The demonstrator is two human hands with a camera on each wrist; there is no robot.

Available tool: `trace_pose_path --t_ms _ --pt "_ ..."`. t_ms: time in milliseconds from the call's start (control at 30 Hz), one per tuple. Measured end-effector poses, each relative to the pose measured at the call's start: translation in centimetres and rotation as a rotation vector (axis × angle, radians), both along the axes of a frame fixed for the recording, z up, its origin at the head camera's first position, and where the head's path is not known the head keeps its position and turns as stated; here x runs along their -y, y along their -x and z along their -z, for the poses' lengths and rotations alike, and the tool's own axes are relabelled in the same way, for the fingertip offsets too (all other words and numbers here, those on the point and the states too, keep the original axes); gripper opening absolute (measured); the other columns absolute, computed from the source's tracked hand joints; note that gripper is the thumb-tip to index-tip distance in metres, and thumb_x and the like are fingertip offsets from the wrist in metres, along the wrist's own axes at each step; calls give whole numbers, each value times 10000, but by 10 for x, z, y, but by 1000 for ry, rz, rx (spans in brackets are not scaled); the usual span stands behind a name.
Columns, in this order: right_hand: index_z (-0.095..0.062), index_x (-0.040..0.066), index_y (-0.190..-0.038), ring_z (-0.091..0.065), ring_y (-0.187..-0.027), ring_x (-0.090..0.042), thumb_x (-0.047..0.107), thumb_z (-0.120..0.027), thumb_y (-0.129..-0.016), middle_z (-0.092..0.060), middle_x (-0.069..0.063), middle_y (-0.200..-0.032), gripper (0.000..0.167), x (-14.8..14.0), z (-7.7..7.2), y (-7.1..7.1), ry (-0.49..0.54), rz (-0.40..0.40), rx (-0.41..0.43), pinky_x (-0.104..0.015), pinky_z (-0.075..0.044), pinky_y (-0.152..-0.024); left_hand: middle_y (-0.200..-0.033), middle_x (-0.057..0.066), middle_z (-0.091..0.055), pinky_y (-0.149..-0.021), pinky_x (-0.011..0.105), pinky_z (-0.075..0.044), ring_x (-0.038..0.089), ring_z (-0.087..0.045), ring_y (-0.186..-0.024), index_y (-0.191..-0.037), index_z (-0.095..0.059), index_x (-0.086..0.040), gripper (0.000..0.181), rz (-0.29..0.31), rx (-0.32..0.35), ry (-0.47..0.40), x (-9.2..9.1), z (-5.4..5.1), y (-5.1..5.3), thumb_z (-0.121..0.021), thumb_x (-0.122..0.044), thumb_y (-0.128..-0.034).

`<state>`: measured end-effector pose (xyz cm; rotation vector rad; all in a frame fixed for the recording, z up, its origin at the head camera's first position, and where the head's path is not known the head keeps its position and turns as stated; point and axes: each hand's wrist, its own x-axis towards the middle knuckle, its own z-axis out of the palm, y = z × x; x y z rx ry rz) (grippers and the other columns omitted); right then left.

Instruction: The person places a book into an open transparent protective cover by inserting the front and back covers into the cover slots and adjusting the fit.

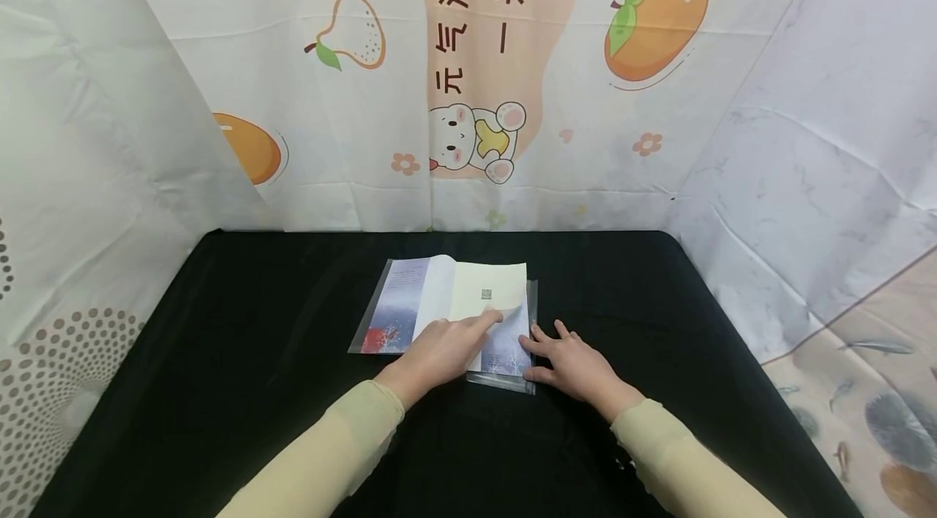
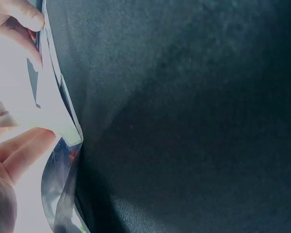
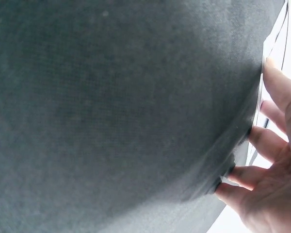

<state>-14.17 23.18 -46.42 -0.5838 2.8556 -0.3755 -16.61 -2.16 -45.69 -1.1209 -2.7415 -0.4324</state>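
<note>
An open book (image 1: pixel 468 290) lies on the black tablecloth, its purple-blue cover (image 1: pixel 400 298) in a clear plastic sleeve (image 1: pixel 501 381). Its cream page (image 1: pixel 505 284), printed with a small square code, curls up at the lower right. My left hand (image 1: pixel 448 349) reaches across the book from below and holds this page near the lifted corner; in the left wrist view its fingers (image 2: pixel 26 150) pass under the page edge. At the book's right edge, my right hand (image 1: pixel 574 363) rests with spread fingers, touching the sleeve. The right wrist view shows several fingertips on the cloth.
Black cloth (image 1: pixel 293 315) covers the table around the book. A white curtain (image 1: pixel 351 128) with printed fruit and characters hangs behind the table. More patterned curtains stand at the left (image 1: pixel 88 136) and right (image 1: pixel 820 144).
</note>
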Motion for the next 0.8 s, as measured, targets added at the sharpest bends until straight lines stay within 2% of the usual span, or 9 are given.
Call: trace_pose_path --t_ms 267,433,633,800 --pt "-578 186 -1471 -343 -1447 -525 446 -681 -955 -470 -141 -1563 587 0 0 1 -22 16 23 -664 -376 -1093 -914 41 -753 -521 206 -441 67 -500 -519 -1505 -421 -219 538 -54 33 -153 4 -3 -2 -634 -143 -1017" --pt "-579 178 -1470 -343 -1447 -527 442 -681 -957 -473 -146 -1560 586 0 0 1 -14 6 19 -658 -374 -1098 -922 71 -757 -530 227 -475 77 -540 -529 -1458 -440 -191 511 -107 21 -198 6 -6 -5 -658 -140 -999" --pt "-579 182 -1470 -344 -1447 -526 447 -684 -954 -466 -141 -1565 590 0 0 1 -10 10 16 -660 -377 -1096 -872 106 -744 -582 324 -555 173 -662 -615 -1413 -458 -168 515 -175 10 -263 9 -10 -8 -705 -117 -964" --pt "-580 198 -1469 -337 -1453 -519 453 -688 -949 -462 -131 -1569 589 1 1 1 -17 20 18 -660 -377 -1097 -820 120 -736 -564 348 -547 193 -659 -594 -1386 -470 -165 513 -218 -14 -298 13 -11 -10 -727 -125 -945"
